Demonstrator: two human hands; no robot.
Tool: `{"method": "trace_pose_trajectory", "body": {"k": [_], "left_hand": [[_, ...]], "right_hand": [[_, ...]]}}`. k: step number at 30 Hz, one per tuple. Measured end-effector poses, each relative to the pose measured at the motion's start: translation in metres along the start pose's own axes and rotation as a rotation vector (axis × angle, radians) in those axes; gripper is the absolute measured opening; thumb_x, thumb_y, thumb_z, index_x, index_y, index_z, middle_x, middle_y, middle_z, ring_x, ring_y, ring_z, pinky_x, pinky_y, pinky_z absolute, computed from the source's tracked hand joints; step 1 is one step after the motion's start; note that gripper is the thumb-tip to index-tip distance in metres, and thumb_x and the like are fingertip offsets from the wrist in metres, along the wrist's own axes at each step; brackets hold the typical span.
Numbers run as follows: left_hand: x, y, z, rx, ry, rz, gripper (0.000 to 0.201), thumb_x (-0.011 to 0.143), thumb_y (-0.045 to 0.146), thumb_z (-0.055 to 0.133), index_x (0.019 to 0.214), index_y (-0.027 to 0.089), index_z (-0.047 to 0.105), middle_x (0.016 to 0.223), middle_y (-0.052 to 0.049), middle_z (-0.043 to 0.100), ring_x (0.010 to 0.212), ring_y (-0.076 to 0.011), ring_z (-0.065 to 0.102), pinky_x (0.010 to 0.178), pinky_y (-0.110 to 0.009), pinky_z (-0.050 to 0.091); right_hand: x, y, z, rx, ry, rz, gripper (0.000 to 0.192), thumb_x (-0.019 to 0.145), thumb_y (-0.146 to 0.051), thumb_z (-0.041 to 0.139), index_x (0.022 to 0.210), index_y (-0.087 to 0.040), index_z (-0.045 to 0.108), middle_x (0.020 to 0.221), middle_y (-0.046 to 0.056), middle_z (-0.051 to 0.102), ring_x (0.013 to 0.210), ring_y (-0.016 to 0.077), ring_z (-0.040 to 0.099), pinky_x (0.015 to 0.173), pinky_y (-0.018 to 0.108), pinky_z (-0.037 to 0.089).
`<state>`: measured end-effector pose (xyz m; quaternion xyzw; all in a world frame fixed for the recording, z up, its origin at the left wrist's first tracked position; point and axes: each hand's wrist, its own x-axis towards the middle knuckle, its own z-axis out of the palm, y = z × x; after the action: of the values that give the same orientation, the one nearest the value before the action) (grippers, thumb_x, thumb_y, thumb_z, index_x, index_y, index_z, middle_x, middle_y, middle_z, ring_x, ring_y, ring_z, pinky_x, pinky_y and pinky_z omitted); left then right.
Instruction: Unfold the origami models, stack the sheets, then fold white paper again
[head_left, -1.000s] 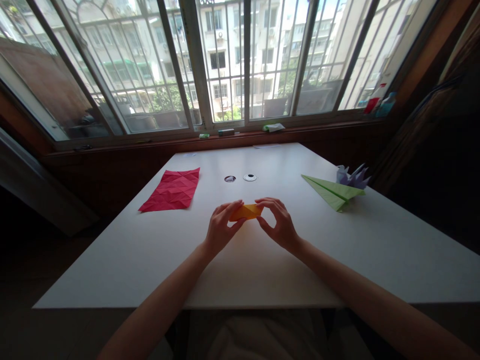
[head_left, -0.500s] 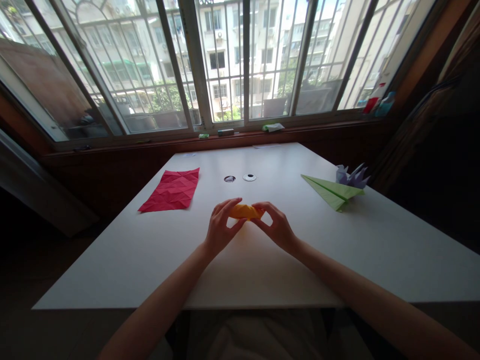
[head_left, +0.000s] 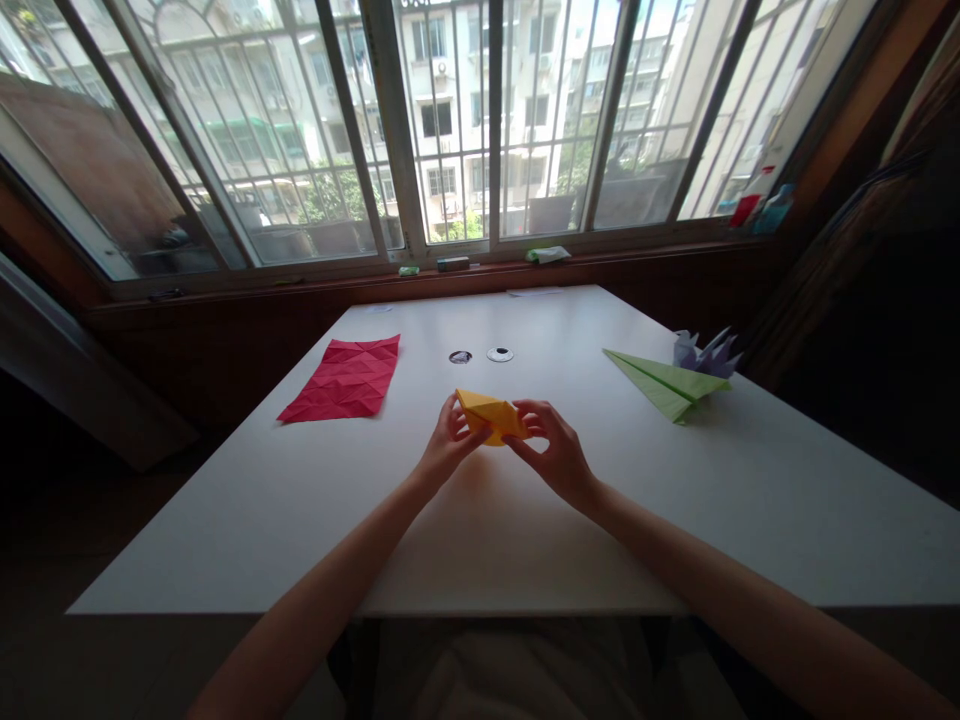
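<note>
Both hands pinch folded orange paper (head_left: 491,415) above white table (head_left: 525,540): left hand (head_left: 448,450) at its left end, right hand (head_left: 553,450) at its right (red creased sheet (head_left: 343,378) far left, green paper plane (head_left: 664,382) right).

Both forearms extended, left hand (head_left: 448,452) and right hand (head_left: 553,455) close together, fingers pinching

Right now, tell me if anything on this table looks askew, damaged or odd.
Nothing stands out. Both hands, left hand and right hand, hold the folded orange paper over the white table. The red creased sheet lies flat, and the green paper plane and purple origami rest undisturbed.
</note>
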<state>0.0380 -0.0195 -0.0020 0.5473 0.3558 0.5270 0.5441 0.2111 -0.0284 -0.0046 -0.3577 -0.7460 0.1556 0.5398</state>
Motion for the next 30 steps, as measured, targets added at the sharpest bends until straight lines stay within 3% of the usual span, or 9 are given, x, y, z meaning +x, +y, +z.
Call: {"method": "trace_pose_trajectory", "body": {"k": [5,15,20,30], "left_hand": [[-0.0017,0.002,0.0013,-0.021,0.028,-0.021,0.044,0.065,0.031,0.071,0.1,0.016,0.049,0.108,-0.01,0.056,0.104,-0.0244,0.053,0.086,-0.038,0.043],[-0.0011,0.0044,-0.0012,0.027,0.149,0.007,0.044,0.066,0.034,0.069,0.102,0.018,0.05,0.101,-0.006,0.06,0.093,-0.0199,0.057,0.078,-0.03,0.045],[-0.0011,0.0051,-0.0039,-0.007,0.118,0.006,0.038,0.067,0.035,0.067,0.098,0.018,0.054,0.095,-0.004,0.062,0.087,-0.0181,0.058,0.074,-0.028,0.044],[-0.0029,0.0066,-0.0062,0.022,0.09,-0.012,0.029,0.071,0.039,0.063,0.087,0.015,0.061,0.081,-0.002,0.063,0.074,-0.0136,0.056,0.068,-0.024,0.043]], "right_hand": [[-0.001,0.0003,0.0,0.037,-0.053,0.074,0.036,0.075,-0.034,0.061,0.107,-0.025,0.049,0.092,0.002,0.057,0.072,0.014,0.06,0.064,0.03,0.055],[-0.0006,-0.0005,-0.0006,0.122,-0.21,0.166,0.027,0.083,-0.036,0.051,0.105,-0.022,0.05,0.083,0.004,0.065,0.078,0.0175,0.063,0.07,0.033,0.051],[-0.0012,-0.0012,0.0007,0.229,-0.286,0.244,0.024,0.084,-0.039,0.047,0.1,-0.022,0.053,0.082,0.002,0.065,0.075,0.0167,0.062,0.063,0.029,0.049],[0.0067,-0.008,-0.0038,0.319,-0.242,0.19,0.017,0.079,-0.036,0.056,0.089,-0.022,0.058,0.092,0.003,0.058,0.089,0.0169,0.056,0.078,0.033,0.048]]}}
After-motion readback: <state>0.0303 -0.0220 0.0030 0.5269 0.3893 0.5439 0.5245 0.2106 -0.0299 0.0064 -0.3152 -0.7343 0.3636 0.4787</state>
